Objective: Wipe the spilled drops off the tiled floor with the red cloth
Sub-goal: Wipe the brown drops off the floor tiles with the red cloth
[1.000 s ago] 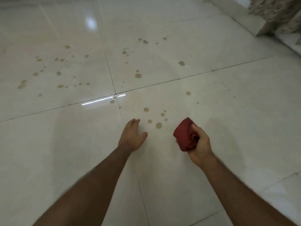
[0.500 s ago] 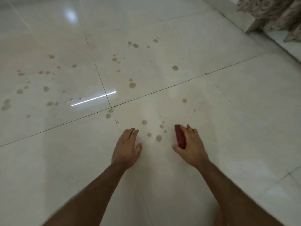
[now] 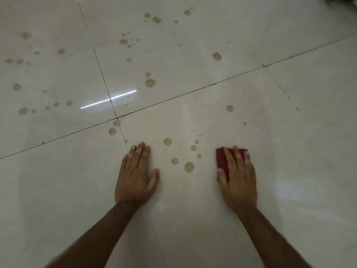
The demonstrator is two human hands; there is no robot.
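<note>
The floor is pale glossy tile, crossed by dark grout lines that meet ahead and to the left of the left hand, with a bright streak of reflected light lying across that junction. Two bare forearms reach in from the bottom edge. The left hand lies flat on the tile, palm down, fingers together and thumb spread toward the middle; its grip is fully open and holds nothing. The right hand is likewise flat and palm down, its grip spread open rather than closed, pressing the cloth against the floor beneath the fingers and palm. The cloth is red and folded small; only its left edge and far corners show past the thumb and fingertips, the rest hidden under the hand. Brownish drops sit in a loose cluster between the two hands, just left of the cloth and apart from it, the largest nearest the right thumb. More drops lie beyond the hands: one ahead of the right hand, a pair at the grout junction ahead of the left hand, and many scattered farther off across the far tiles, thinning into blurred specks at the left edge.
</note>
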